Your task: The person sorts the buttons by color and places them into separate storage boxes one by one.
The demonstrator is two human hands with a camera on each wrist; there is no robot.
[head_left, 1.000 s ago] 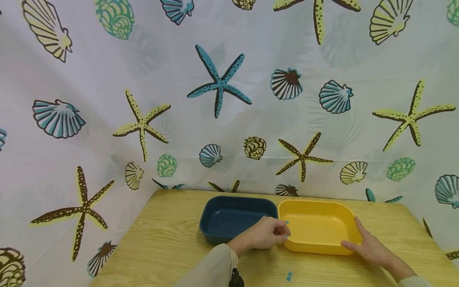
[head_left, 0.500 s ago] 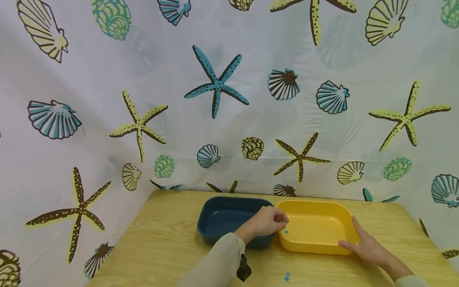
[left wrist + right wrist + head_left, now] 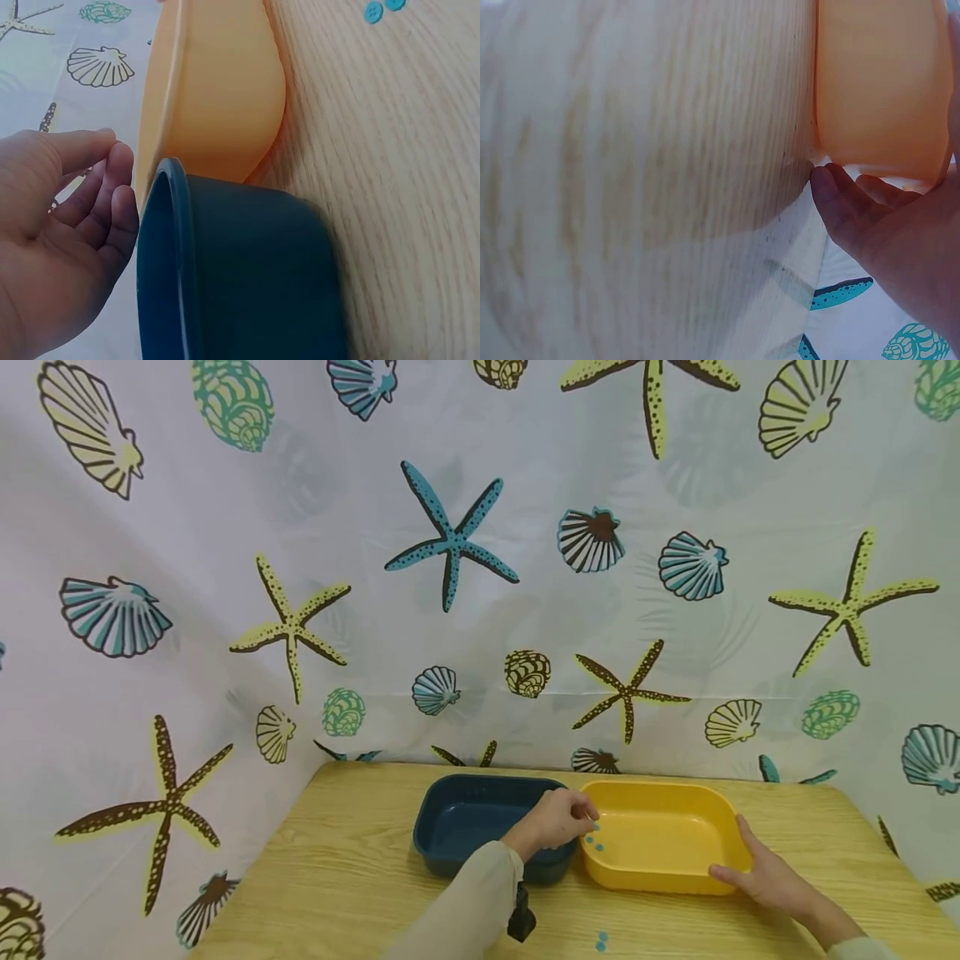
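Note:
My left hand (image 3: 552,821) reaches over the right end of the dark blue tub (image 3: 465,818) to the near left side of the yellow tub (image 3: 660,839). Thumb and fingertips are bent close together there; I cannot tell whether a button is between them. Several small blue buttons (image 3: 599,847) show in the yellow tub beside the fingertips. In the left wrist view the fingers (image 3: 97,161) are curled, with the palm showing. My right hand (image 3: 776,877) holds the yellow tub's right end, thumb at the near side and fingers around the outside.
Two more blue buttons (image 3: 602,941) lie on the wooden table (image 3: 337,860) in front of the tubs, close to the front of the head view. The tubs stand side by side. A white curtain (image 3: 360,568) printed with shells and starfish surrounds the table.
My left hand has moved slightly back and left along the yellow tub's left side. One more blue button now shows beside its fingertips. The right hand keeps its place on the tub.

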